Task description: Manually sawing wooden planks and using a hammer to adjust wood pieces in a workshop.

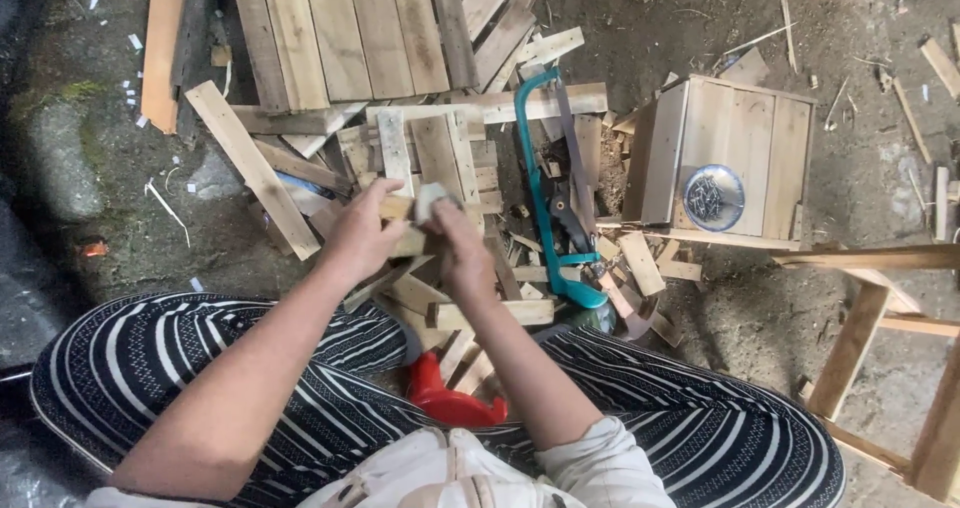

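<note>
— Between both hands, just above the knees: a short wooden block (400,226), held level. Left hand (362,236) wrapped around its near end, fingers curled over the top edge.

— And on the right?

— Right hand (455,248) closed on a small pale grey pad (432,198), pressed onto the block's top face. Both hands touching the block, neither one spread wide.

— Underneath?

— Heap of offcuts (470,313) and short slats on the dirt floor, directly below the hands. Red plastic object (445,398) tucked between the striped trouser legs, only partly seen.

— Further out?

— Just right of the hands, a teal-framed hacksaw (545,193) lying across the scraps, dark handle toward the knees. Beyond that, a pale wooden box (725,158) on its side, with a round blue-rimmed dish of nails (713,196) resting on its upper face. Above the hands, a slatted pallet panel (345,33) flat on the ground. Far right, an open timber frame (870,318), well apart from the block.
</note>
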